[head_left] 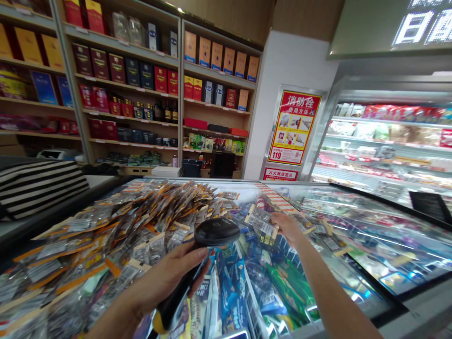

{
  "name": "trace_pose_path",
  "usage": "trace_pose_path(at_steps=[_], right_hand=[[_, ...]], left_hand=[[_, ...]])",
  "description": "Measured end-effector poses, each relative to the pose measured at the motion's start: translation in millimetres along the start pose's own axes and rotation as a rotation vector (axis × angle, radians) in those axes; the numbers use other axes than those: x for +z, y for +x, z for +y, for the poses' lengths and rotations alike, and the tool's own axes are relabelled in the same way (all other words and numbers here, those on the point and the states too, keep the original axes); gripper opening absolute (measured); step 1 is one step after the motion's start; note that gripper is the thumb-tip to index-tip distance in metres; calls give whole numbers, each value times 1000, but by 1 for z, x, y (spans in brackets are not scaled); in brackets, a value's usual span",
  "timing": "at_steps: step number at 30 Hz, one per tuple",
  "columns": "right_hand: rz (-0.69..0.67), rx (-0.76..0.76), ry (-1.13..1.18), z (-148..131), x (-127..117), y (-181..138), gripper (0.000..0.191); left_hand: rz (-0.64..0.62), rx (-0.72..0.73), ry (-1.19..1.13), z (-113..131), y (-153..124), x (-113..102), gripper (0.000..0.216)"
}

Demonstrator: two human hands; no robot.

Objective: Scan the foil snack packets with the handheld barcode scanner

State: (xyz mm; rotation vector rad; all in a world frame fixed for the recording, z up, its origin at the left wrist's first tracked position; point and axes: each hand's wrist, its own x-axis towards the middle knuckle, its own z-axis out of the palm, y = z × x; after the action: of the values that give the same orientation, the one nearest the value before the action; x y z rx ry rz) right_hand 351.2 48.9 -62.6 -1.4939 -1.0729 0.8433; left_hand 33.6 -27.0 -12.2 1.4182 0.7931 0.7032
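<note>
My left hand (169, 278) is wrapped round the handle of a black barcode scanner (212, 235) with a yellow butt, its head pointing right. My right hand (287, 226) holds a small clear packet with a barcode label (263, 225) just right of the scanner head, above the glass lid of a chest freezer (353, 221). A big heap of similar clear and orange packets (116, 226) covers the freezer lid on the left, close under my left forearm.
Frozen goods in blue and green bags (254, 292) show through the glass below my hands. A striped black and white cloth (38, 186) lies at the far left. Shelves of boxed bottles (141, 80) fill the back wall. An open chiller (388, 136) stands right, beside a red poster (294, 127).
</note>
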Motion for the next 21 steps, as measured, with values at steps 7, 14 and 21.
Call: trace_pose_path(at_steps=[7,14,21], right_hand=[[363,-49,-672,18,-40,25,31],[637,-126,-894,4,-32,26,39],[-46,-134,-380,-31,105,34,36]], left_hand=[[118,-23,-90,-2,3,-11,32],[177,-22,-107,-8,9,-19,34],[200,1,-110,-10,11,-25,35]])
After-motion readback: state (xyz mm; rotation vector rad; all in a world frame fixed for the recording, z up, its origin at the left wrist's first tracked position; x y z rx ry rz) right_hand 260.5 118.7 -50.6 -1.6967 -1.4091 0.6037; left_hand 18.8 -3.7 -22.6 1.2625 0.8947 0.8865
